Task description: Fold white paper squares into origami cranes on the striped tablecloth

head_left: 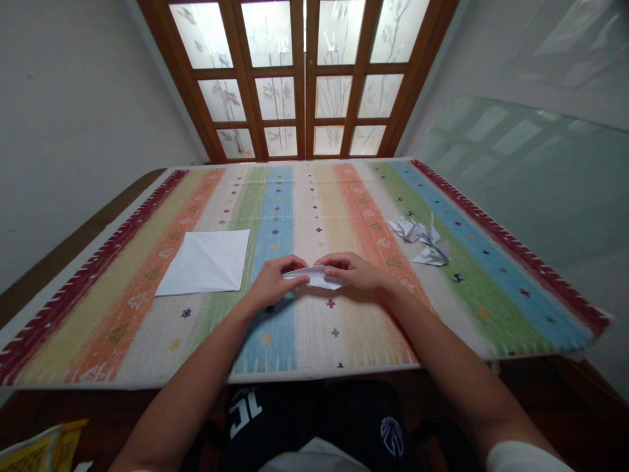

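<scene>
- a woven cloth (314, 196) lying flat, everything below resting on it
- a folded paper strip (314, 277) between the left hand (272, 283) and right hand (354, 272), mid-cloth
- a paper square (204, 262) left of the hands
- crumpled paper pieces (417, 235) right of them
- glazed wooden doors (299, 78) beyond the cloth

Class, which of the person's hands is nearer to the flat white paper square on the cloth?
Left. The left hand sits just right of the paper square, not touching it; the right hand lies farther right, beyond the folded paper.

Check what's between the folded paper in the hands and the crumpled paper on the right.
Head view: the right hand on the folded paper, then bare striped tablecloth.
</scene>
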`<state>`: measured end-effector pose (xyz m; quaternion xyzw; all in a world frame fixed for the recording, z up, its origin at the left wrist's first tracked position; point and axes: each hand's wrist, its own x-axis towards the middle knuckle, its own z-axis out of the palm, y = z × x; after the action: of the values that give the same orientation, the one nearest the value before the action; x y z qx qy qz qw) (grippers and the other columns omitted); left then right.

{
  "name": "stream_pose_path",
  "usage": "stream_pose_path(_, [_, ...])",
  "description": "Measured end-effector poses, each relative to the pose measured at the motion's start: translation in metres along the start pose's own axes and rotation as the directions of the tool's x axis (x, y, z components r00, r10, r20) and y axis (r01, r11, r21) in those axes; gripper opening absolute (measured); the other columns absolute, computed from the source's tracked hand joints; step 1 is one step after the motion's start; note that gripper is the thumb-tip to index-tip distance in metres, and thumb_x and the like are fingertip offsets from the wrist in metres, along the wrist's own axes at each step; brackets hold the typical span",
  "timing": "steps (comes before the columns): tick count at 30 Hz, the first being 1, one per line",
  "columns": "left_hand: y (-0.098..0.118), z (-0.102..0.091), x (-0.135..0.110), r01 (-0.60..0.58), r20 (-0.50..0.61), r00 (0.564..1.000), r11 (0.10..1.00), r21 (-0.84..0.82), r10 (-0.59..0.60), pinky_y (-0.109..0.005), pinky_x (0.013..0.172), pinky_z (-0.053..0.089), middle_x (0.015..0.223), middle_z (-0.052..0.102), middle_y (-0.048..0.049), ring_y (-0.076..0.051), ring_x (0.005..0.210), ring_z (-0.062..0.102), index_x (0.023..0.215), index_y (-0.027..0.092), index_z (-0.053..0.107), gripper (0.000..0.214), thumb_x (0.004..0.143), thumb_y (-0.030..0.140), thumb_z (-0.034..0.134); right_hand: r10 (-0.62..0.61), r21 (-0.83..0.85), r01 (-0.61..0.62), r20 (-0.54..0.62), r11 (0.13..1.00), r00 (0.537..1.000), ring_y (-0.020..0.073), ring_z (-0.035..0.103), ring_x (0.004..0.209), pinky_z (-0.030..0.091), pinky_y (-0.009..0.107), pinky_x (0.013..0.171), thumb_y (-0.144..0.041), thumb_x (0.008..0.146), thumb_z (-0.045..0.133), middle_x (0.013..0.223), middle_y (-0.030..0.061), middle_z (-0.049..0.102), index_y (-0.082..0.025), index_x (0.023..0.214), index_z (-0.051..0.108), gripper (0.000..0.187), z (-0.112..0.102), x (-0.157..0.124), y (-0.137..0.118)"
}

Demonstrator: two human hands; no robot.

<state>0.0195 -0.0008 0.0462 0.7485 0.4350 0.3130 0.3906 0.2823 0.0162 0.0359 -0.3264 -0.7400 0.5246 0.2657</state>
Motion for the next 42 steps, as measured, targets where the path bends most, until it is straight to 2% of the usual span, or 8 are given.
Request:
stream_pose_path(9, [0.001, 0.005, -0.002, -0.043, 0.021, 0.999, 0.999, 0.014, 0.043, -0.032, 0.084, 0.053, 0.094, 0.081, -0.0046, -0.021, 0.087, 0.072, 0.101, 0.019, 0.080, 0.022, 0.081, 0.031, 0.080, 0.168, 0.069, -0.166, -0.018, 0.984, 0.986, 0.0167, 0.064, 0.068, 0.048, 0.026, 0.056, -0.065, 0.101, 0.055, 0.082, 0.0045, 0.067, -0.017, 0.098, 0.071, 0.051, 0.010, 0.003, -0.002])
stream_pose_path(19, [0.000, 0.008, -0.002, -0.009, 0.069, 0.997, 0.995, -0.095, 0.015, -0.032, 0.079, 0.055, 0.089, 0.081, -0.0057, -0.021, 0.082, 0.073, 0.093, 0.019, 0.080, 0.015, 0.079, 0.025, 0.078, 0.107, -0.004, -0.107, 0.016, 0.994, 0.994, 0.0141, 0.067, 0.067, 0.047, 0.023, 0.058, -0.044, 0.086, 0.079, 0.079, 0.0021, 0.074, -0.017, 0.098, 0.077, 0.030, 0.012, 0.002, -0.003])
stream_pose_path(24, [0.003, 0.009, -0.003, 0.021, 0.142, 0.990, 0.989, -0.143, 0.000, -0.030, 0.074, 0.055, 0.087, 0.080, -0.0056, -0.019, 0.078, 0.071, 0.095, 0.018, 0.080, 0.022, 0.080, 0.033, 0.081, 0.180, 0.094, -0.186, 0.069, 0.978, 0.981, 0.0165, 0.073, 0.063, 0.053, 0.025, 0.055, -0.043, 0.091, 0.074, 0.085, 0.0041, 0.077, -0.017, 0.102, 0.075, 0.029, 0.015, -0.003, -0.006])
stream_pose_path(31, [0.002, 0.017, -0.004, 0.018, 0.093, 0.996, 0.984, -0.175, -0.001, -0.030, 0.076, 0.054, 0.089, 0.078, -0.0051, -0.018, 0.081, 0.070, 0.093, 0.017, 0.078, 0.021, 0.081, 0.035, 0.080, 0.083, -0.090, -0.081, 0.026, 0.993, 0.996, 0.0156, 0.065, 0.068, 0.047, 0.025, 0.060, -0.045, 0.093, 0.071, 0.082, 0.0028, 0.074, -0.018, 0.101, 0.078, 0.029, 0.010, 0.000, -0.005])
stream_pose_path(34, [-0.001, 0.016, -0.002, 0.054, 0.050, 0.998, 0.968, -0.246, -0.043, -0.028, 0.070, 0.053, 0.082, 0.074, -0.0028, -0.017, 0.074, 0.067, 0.089, 0.017, 0.074, 0.023, 0.079, 0.036, 0.082, 0.105, 0.004, -0.105, -0.072, 0.994, 0.992, 0.0186, 0.067, 0.076, 0.051, 0.028, 0.067, -0.058, 0.097, 0.065, 0.090, 0.0050, 0.075, -0.020, 0.110, 0.075, 0.041, -0.006, -0.002, -0.003])
stream_pose_path(37, [-0.003, 0.012, 0.002, 0.071, -0.073, 0.991, 0.918, -0.390, -0.108, -0.025, 0.063, 0.051, 0.077, 0.067, 0.0006, -0.013, 0.066, 0.062, 0.086, 0.018, 0.067, 0.032, 0.075, 0.041, 0.085, 0.237, 0.338, -0.155, -0.217, 0.928, 0.947, 0.0226, 0.071, 0.075, 0.057, 0.033, 0.067, -0.063, 0.100, 0.053, 0.086, 0.0054, 0.076, -0.024, 0.114, 0.066, 0.043, -0.022, -0.004, 0.002])
stream_pose_path(39, [-0.002, 0.010, 0.004, 0.041, -0.187, 0.972, 0.883, -0.468, -0.144, -0.022, 0.062, 0.051, 0.077, 0.063, 0.0024, -0.012, 0.066, 0.060, 0.085, 0.019, 0.061, 0.039, 0.073, 0.045, 0.087, 0.255, 0.522, -0.075, -0.282, 0.850, 0.925, 0.0229, 0.074, 0.079, 0.061, 0.036, 0.071, -0.053, 0.095, 0.061, 0.092, 0.0074, 0.077, -0.025, 0.102, 0.060, 0.029, -0.025, -0.003, 0.003])
stream_pose_path(42, [-0.001, 0.010, 0.006, 0.012, -0.270, 0.945, 0.848, -0.531, -0.183, -0.021, 0.062, 0.051, 0.076, 0.059, 0.0035, -0.011, 0.068, 0.058, 0.084, 0.021, 0.056, 0.044, 0.073, 0.050, 0.087, 0.193, 0.610, 0.041, -0.312, 0.791, 0.930, 0.0193, 0.073, 0.086, 0.063, 0.035, 0.081, -0.035, 0.082, 0.076, 0.107, 0.0085, 0.077, -0.024, 0.087, 0.055, 0.024, -0.011, 0.001, -0.001])
